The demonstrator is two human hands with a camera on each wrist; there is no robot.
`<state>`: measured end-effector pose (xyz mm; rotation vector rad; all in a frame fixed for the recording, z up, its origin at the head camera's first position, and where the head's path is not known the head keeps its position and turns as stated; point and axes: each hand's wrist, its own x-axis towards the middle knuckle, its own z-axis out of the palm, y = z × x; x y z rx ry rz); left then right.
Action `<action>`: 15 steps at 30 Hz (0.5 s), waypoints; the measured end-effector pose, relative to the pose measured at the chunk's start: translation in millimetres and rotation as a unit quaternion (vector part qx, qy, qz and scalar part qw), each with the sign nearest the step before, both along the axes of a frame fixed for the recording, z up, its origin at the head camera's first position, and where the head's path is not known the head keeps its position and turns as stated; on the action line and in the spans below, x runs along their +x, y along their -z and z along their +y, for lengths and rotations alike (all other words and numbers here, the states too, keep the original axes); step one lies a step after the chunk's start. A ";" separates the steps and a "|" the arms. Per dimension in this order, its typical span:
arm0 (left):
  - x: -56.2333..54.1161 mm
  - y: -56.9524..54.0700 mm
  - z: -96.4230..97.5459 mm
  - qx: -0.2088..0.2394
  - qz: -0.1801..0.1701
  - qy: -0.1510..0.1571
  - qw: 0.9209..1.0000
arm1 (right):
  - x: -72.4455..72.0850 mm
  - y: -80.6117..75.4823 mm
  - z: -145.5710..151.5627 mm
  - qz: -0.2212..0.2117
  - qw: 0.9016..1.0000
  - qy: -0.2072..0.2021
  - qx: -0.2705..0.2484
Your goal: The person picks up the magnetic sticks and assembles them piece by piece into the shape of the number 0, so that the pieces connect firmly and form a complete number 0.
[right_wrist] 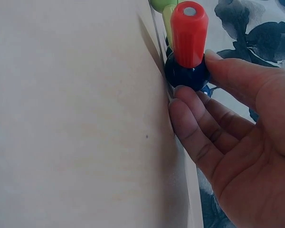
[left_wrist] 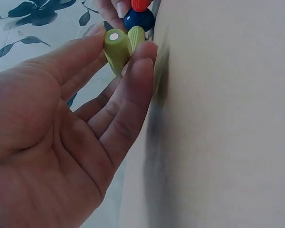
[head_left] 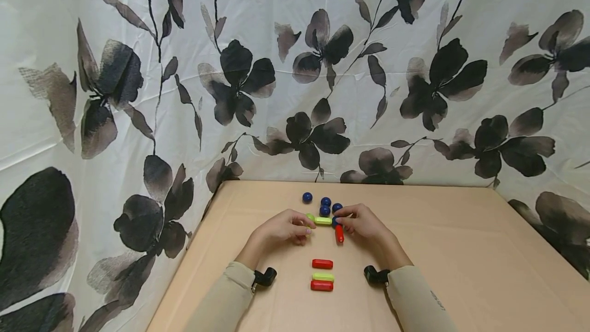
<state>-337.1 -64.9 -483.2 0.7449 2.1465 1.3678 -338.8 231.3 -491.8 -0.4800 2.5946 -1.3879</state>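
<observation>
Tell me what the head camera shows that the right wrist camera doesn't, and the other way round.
Only the head view shows the left hand, the lone red rod, and the loose lime rod lying beside the nearest red rod.

Only the right wrist view shows the right hand from its palm side, and a clear look at the round grey end of the upper red rod.

Both show the right hand pinching a blue ball that touches that rod, plus the table and floral cloth.
</observation>
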 end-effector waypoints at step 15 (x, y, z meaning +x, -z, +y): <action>-3.6 2.5 -0.4 -0.009 0.100 -0.086 0.991 | 1.9 -2.1 -1.6 0.002 1.000 -0.005 0.001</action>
